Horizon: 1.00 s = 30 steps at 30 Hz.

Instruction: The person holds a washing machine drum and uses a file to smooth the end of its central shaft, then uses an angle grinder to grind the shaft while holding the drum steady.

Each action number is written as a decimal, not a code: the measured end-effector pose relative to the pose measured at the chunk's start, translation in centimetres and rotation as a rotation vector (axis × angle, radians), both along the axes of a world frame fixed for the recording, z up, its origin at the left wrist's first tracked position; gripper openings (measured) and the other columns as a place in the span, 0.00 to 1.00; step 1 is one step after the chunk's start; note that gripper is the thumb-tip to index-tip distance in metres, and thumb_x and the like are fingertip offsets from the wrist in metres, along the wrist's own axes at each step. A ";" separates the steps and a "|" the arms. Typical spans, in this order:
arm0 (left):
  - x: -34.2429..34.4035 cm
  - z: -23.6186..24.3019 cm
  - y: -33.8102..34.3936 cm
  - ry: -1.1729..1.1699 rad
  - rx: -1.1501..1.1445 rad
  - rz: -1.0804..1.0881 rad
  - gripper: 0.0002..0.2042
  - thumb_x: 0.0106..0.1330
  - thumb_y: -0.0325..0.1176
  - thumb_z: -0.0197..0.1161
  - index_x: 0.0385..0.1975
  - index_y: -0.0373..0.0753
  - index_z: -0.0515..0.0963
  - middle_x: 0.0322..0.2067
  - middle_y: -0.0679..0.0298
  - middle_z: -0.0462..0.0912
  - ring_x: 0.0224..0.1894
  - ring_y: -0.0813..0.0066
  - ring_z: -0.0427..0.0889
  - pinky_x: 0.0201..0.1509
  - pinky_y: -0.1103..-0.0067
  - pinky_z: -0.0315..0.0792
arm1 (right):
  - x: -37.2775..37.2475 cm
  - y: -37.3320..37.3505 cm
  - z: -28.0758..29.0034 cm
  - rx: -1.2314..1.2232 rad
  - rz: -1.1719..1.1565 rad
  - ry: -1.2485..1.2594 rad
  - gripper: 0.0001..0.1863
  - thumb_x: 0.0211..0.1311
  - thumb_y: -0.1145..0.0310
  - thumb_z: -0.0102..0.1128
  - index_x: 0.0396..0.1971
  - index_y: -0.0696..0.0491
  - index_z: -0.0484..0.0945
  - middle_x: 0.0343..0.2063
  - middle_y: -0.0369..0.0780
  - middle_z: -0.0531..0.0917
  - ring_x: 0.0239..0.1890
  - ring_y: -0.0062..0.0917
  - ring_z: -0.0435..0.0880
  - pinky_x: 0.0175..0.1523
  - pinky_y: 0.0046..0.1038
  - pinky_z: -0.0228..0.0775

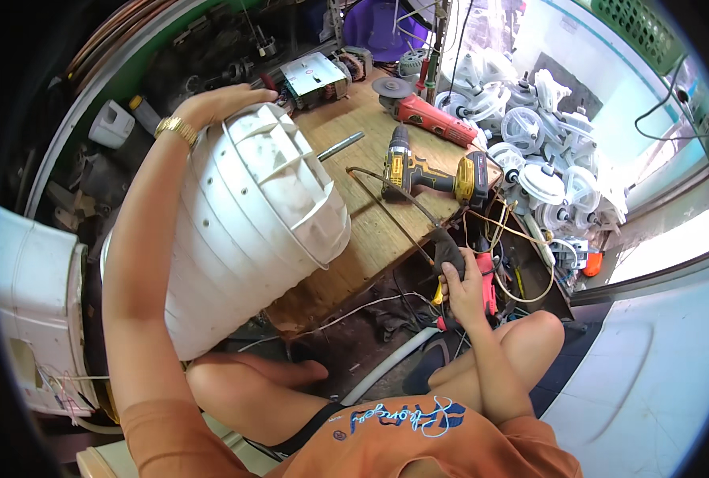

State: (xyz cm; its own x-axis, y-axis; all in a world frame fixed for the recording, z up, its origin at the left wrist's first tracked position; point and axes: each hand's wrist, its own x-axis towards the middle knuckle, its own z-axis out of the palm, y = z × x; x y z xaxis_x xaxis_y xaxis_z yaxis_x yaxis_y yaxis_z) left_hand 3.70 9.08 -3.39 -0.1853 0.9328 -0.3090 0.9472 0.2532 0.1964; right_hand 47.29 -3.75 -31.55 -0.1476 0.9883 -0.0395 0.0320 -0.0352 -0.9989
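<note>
A large white plastic washing machine tub (231,211) lies tilted on its side at my left, its ribbed end facing the bench. A metal shaft (341,146) sticks out from that end over the wood. My left hand (231,103) rests on the tub's upper edge, fingers stretched out along it. In my right hand (462,283) is a hacksaw (449,253), gripped by its black handle. Its thin bowed frame and straight blade reach up and left over the bench, apart from the shaft.
On the wooden bench (314,299) lie a yellow and black cordless drill (426,174) and a red angle grinder (430,118). White gearboxes (541,183) are heaped at the right. A motor (316,78) sits at the back. Cables and a grey hose (390,364) run along the floor.
</note>
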 end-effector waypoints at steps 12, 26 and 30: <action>-4.1 -2.8 0.5 -0.493 0.178 -0.331 0.17 0.76 0.43 0.54 0.52 0.40 0.85 0.52 0.64 0.86 0.53 0.77 0.81 0.62 0.80 0.72 | -7.8 0.6 7.8 0.479 -0.138 -0.094 0.10 0.72 0.71 0.60 0.48 0.57 0.75 0.27 0.40 0.79 0.27 0.23 0.76 0.36 0.26 0.69; -3.5 -2.5 -0.1 -0.567 0.179 -0.229 0.15 0.74 0.47 0.59 0.42 0.40 0.82 0.34 0.76 0.81 0.38 0.91 0.76 0.46 0.86 0.72 | -8.4 -0.1 7.7 0.478 -0.117 -0.195 0.10 0.72 0.69 0.61 0.48 0.57 0.75 0.26 0.43 0.80 0.27 0.30 0.79 0.35 0.30 0.70; -3.1 -2.4 0.3 -0.544 0.140 -0.225 0.14 0.74 0.46 0.59 0.40 0.41 0.81 0.33 0.77 0.80 0.37 0.91 0.75 0.44 0.87 0.71 | -8.2 -0.5 8.7 0.513 -0.094 -0.261 0.11 0.70 0.71 0.62 0.48 0.57 0.74 0.28 0.45 0.81 0.27 0.33 0.80 0.37 0.31 0.72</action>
State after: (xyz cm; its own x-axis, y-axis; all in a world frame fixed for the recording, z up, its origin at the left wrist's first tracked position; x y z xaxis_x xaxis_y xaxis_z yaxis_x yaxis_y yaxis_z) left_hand 0.63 9.34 -5.78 0.1718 0.9694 -0.1755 0.7291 -0.0053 0.6844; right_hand 39.12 -4.23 -22.89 -0.1082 0.8989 0.4246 0.2991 0.4367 -0.8484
